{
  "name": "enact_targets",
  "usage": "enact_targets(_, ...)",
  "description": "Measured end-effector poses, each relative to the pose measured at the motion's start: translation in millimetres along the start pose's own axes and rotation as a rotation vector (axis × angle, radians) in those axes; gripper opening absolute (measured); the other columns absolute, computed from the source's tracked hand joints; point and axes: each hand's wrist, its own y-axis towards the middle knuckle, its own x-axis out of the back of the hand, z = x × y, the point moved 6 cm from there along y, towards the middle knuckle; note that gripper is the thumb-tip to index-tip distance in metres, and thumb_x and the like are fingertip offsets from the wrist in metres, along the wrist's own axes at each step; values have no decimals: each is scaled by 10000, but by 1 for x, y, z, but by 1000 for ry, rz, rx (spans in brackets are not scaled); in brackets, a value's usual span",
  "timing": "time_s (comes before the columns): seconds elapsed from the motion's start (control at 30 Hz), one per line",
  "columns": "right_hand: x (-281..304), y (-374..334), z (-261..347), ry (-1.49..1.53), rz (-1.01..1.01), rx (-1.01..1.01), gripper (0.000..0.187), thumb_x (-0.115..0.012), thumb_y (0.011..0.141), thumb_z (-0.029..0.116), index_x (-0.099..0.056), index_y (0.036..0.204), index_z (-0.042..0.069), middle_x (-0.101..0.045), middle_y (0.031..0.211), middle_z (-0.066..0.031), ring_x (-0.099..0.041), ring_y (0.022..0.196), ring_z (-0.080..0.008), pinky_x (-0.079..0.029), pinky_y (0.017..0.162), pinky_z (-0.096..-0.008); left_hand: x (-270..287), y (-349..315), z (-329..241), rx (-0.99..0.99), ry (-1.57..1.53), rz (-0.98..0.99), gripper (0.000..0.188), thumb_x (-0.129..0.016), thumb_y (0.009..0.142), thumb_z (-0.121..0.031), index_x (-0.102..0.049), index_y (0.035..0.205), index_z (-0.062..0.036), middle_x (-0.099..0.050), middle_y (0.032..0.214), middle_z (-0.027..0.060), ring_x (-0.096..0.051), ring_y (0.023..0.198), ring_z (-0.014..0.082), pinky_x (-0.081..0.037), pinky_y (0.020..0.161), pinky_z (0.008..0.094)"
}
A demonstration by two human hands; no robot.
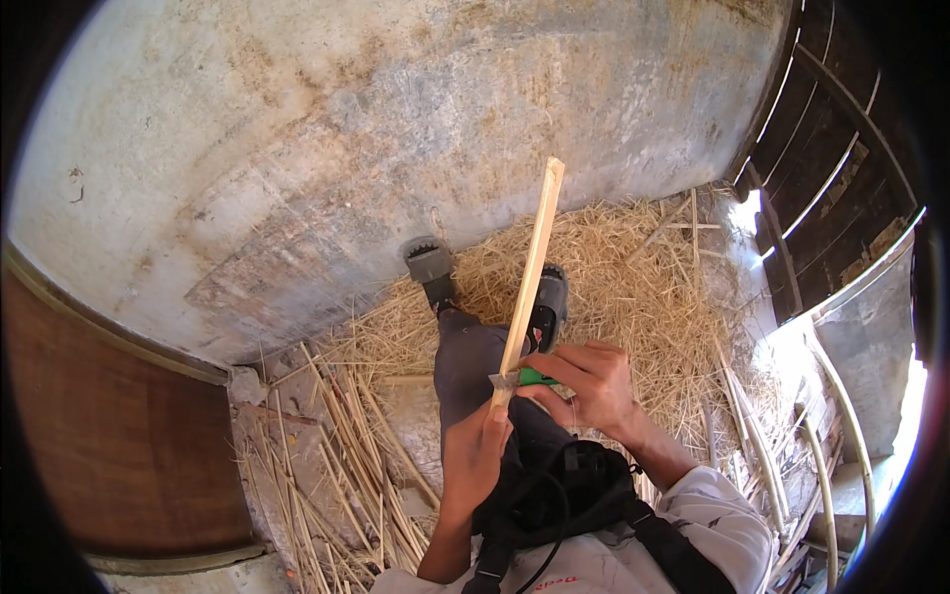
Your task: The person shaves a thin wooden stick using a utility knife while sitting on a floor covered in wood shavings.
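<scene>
My left hand [475, 457] is closed round the lower end of a pale wooden strip [534, 247]. The strip slants up and away, its far end in front of the wall. In my right hand [592, 386] is a knife with a green handle [536, 376], gripped between thumb and fingers. Its short metal blade [503, 380] lies against the strip just above my left hand. The hands are close together over my lap, and the knife tip points left across the wood.
A stained plaster wall [396, 129] rises ahead. Straw [633, 287] covers the floor round my sandals [427, 259]. Long thin sticks [366, 455] lie at the left, and more poles [762, 445] at the right. A brown wooden panel [129, 426] stands at far left, a dark slatted door [841, 148] at far right.
</scene>
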Motion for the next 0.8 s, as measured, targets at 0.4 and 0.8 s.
enact_targets(0.4, 37, 15, -113, -3, -237, -605, 234, -790, 961, 219, -766, 1074, 15, -698, 754, -110, -629, 601, -203, -490, 579, -331, 3, -30, 37, 105, -80, 145, 421, -480, 1158, -238, -638, 1453, 17, -462, 710, -54, -411, 622, 30, -340, 557, 233)
enact_targets(0.8, -13, -8, -45, 305, 27, -138, 279, -841, 902, 336, -775, 1020, 92, -720, 815, -68, -686, 625, -259, -503, 560, -372, 14, -10, 19, 48, -91, 63, 432, -409, 1177, -271, -652, 1331, 51, -423, 735, -60, -354, 610, 28, -281, 547, 240)
